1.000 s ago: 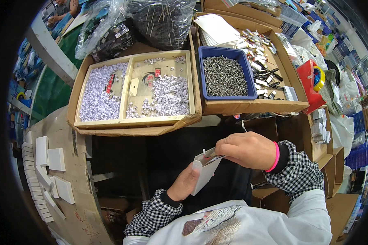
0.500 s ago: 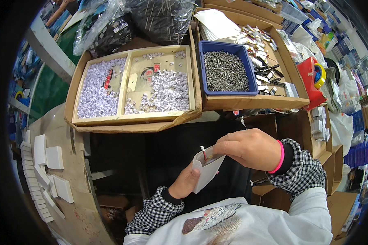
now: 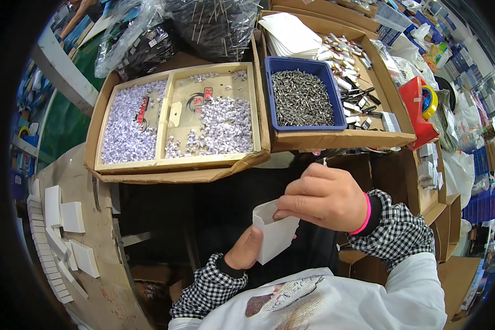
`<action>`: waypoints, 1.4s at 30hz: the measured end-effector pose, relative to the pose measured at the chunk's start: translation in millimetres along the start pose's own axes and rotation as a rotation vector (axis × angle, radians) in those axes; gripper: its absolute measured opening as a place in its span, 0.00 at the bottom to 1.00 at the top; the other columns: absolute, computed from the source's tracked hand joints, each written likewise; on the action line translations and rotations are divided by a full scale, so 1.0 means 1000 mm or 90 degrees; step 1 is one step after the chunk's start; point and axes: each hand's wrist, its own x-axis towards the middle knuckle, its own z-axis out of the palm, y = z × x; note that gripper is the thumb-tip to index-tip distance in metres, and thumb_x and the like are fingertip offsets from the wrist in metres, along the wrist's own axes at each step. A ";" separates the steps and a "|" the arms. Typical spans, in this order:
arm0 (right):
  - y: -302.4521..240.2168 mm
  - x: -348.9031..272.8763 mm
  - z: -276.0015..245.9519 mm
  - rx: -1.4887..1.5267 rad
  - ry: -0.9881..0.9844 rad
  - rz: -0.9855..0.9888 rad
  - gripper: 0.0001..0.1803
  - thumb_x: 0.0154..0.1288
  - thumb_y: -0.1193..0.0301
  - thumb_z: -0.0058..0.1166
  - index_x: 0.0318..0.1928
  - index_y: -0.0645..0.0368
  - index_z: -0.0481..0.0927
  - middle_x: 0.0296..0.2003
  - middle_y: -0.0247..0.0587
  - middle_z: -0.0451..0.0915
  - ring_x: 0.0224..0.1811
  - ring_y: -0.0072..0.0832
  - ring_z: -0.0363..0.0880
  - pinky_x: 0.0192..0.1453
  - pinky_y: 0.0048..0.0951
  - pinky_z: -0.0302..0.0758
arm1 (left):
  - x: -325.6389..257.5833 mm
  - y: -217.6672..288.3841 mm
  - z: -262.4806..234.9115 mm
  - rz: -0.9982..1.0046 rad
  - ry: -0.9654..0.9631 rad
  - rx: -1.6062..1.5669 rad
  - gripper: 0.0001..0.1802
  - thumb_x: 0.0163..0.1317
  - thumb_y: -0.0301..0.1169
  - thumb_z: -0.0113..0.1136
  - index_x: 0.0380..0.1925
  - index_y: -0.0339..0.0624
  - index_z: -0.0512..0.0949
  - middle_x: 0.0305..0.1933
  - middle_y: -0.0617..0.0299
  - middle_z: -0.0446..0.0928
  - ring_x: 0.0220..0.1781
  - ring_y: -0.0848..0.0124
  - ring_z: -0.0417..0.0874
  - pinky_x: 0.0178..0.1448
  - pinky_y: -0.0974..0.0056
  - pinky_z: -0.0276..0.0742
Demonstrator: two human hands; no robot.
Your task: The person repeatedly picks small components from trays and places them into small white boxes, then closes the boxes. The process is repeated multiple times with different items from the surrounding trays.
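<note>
A small white cardboard box point(image 3: 276, 240), its top open, is held over my lap by my left hand point(image 3: 245, 247); the thumb presses its near left side and the fingers go behind. At the mouth of the box is my right hand point(image 3: 325, 199), with a pink band on the wrist. Its fingers are bent and drawn together over the rim, the tips partly inside. Whatever they pinch, if anything, is hidden.
Ahead lies a divided wooden tray point(image 3: 167, 118) of small white pieces. Beside it, a blue bin point(image 3: 305, 129) holds small metal parts, near wired parts point(image 3: 343, 58) in a carton. White boxes point(image 3: 71, 217) lie at left; a red tape dispenser point(image 3: 418, 113) stands at right.
The red and white wire end that stuck out of the box no longer shows. My right hand has shifted slightly left, its fingers now lower at the mouth, and the box has turned slightly.
</note>
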 end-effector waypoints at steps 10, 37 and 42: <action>0.034 -0.016 -0.039 -0.098 0.063 0.135 0.04 0.57 0.67 0.58 0.31 0.51 0.80 0.23 0.33 0.76 0.27 0.31 0.78 0.28 0.30 0.75 | 0.006 0.002 -0.001 0.010 0.027 -0.027 0.60 0.42 0.75 0.51 0.63 0.35 0.56 0.54 0.43 0.71 0.54 0.56 0.77 0.57 0.52 0.75; 0.163 -0.051 -0.109 -0.124 -0.360 0.286 0.13 0.53 0.69 0.61 0.39 0.58 0.78 0.35 0.46 0.78 0.40 0.45 0.77 0.46 0.40 0.73 | 0.021 0.004 -0.003 -0.019 0.022 -0.043 0.59 0.48 0.72 0.49 0.65 0.33 0.53 0.57 0.45 0.70 0.56 0.59 0.75 0.59 0.57 0.72; 0.146 -0.042 -0.108 -0.122 -0.230 0.451 0.12 0.55 0.71 0.60 0.39 0.60 0.76 0.31 0.50 0.80 0.37 0.47 0.79 0.41 0.42 0.74 | 0.015 0.000 -0.006 0.012 -0.008 -0.045 0.57 0.53 0.71 0.44 0.66 0.32 0.50 0.59 0.46 0.68 0.57 0.62 0.75 0.60 0.60 0.71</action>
